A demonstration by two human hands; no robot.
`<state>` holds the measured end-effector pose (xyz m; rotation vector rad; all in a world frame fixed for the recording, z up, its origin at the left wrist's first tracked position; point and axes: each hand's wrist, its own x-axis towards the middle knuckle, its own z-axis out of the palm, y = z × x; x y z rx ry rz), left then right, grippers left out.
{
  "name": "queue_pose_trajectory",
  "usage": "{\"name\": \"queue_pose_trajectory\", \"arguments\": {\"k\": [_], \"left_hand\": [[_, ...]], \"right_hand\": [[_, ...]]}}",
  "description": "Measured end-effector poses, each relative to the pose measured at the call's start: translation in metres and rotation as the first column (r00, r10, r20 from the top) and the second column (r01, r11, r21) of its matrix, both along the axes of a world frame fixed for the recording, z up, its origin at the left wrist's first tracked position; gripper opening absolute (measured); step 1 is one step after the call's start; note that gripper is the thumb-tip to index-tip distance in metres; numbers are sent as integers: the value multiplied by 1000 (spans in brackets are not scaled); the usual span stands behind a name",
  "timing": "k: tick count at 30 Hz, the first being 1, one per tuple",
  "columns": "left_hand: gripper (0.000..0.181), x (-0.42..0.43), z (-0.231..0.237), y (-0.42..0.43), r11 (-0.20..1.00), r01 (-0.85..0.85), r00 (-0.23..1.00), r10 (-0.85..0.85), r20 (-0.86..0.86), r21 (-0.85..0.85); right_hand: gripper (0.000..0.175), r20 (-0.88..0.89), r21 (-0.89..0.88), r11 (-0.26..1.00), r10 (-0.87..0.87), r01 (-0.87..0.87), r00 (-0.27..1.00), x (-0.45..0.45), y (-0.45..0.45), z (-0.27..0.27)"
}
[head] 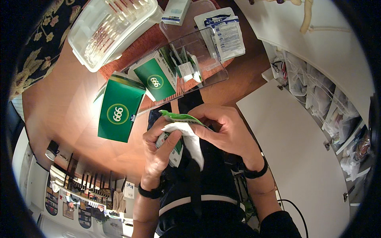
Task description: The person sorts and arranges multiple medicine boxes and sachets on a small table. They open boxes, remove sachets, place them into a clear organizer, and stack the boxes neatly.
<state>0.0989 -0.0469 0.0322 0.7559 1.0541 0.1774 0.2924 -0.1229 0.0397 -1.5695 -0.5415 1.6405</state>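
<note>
My left hand [157, 145] grips a bunch of green-and-white sachets [177, 155] together with a folded white paper sheet [193, 145] that hangs down. A green-topped sachet [181, 117] stands up above the paper, and my right hand [224, 128] pinches its right end between thumb and fingers. The thumb also lies against the paper. Beyond my hands is a clear plastic bin [218, 70], with an open green-and-white box [156, 78] and several upright sachets [186, 67] in it. A larger green box [119, 110] stands left of the bin, its flap open.
At the back left, a translucent tub [119, 49] holds many wrapped cotton swabs. A white-blue carton [176, 12] and white pouches [229, 37] lie behind the bin. On the right, an open cabinet door [293, 136] stands beside compartments with plastic bags [320, 86].
</note>
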Motion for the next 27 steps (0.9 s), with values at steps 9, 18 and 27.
{"name": "queue_pose_trajectory", "arguments": {"k": [9,18,27], "left_hand": [[18,-23,-5,3,1000,-22,998,22,-61,-1],[22,-30,-12,2,999,-52,993,53,-108,16],[25,-30,-16,3,998,-63,990,62,-123,-5]], "right_hand": [[24,758,-17,996,-42,84,651,1,23,-51],[32,946,-188,948,246,-258,213,-26,46,-90],[18,890,-107,982,165,-158,425,-3,40,-107]]}}
